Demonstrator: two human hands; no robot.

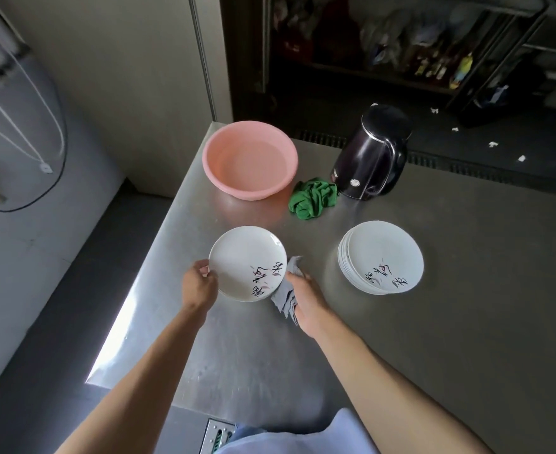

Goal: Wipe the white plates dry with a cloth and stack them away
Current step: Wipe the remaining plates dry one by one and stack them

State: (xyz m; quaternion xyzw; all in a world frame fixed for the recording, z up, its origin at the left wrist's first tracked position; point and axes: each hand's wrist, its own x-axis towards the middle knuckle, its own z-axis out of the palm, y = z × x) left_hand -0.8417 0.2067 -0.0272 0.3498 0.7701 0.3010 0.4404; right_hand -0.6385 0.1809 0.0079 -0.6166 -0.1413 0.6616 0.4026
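Observation:
A white plate (242, 257) with dark brush writing is held just above the steel table (466, 322), a little left of centre. My left hand (199, 285) grips its left rim. My right hand (304, 294) holds a grey cloth (286, 294) against the plate's right edge, with part of the cloth tucked under the rim. To the right, a stack of several white plates (381, 257) with the same writing rests on the table, apart from both hands.
A pink basin (250, 158) stands at the table's far left corner. A crumpled green cloth (314, 199) lies beside a black electric kettle (369, 154). The table's left edge drops to the floor. Dark shelving stands beyond the table.

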